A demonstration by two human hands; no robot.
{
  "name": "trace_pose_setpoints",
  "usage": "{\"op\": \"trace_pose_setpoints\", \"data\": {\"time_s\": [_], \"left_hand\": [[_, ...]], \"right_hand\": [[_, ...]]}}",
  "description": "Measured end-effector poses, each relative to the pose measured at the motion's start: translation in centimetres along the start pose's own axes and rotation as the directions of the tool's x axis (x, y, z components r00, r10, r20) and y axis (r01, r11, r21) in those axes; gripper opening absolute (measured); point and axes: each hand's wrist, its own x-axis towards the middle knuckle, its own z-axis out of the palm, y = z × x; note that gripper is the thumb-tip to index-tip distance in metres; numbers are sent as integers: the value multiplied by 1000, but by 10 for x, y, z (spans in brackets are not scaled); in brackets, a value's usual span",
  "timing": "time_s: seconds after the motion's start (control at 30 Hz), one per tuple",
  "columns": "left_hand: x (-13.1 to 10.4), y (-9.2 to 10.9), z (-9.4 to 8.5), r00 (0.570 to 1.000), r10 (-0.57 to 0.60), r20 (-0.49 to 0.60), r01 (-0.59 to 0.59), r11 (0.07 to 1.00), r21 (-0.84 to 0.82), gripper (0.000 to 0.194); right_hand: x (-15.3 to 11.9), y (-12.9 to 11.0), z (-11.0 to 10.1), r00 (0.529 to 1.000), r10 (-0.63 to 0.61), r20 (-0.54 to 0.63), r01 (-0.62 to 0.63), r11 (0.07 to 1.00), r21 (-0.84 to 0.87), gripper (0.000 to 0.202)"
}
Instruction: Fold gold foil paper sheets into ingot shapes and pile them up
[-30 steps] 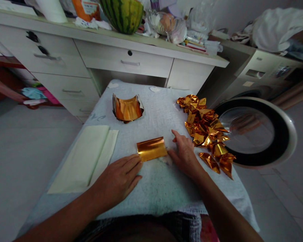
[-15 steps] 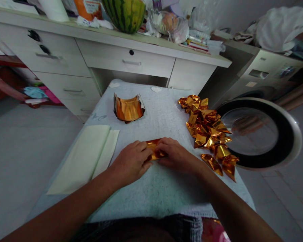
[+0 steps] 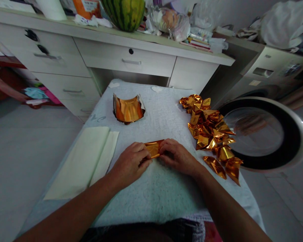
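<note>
Between my two hands a small sheet of shiny gold foil paper lies on the cloth-covered table, its near edge rolled or folded. My left hand pinches its left end, fingers curled. At the right end my right hand grips it with bent fingers. Beyond them stands a curved stack of gold foil sheets. Folded gold foil pieces form a pile to the right. On the left lie pale yellow paper sheets.
A white drawer cabinet stands behind the table, with a watermelon and bagged items on top. The round open door of a washing machine reaches close to the table's right side.
My fingers have shifted slightly along the foil, and more of its flat middle shows between them. The view has moved a little.
</note>
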Motion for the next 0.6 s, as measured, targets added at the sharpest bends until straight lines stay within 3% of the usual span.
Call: {"op": "trace_pose_setpoints", "data": {"time_s": [0.6], "left_hand": [[1, 4, -5, 991, -130, -25, 132, 984, 118, 16]], "right_hand": [[-1, 1, 5, 961, 267, -68, -275, 946, -172, 11]]}}
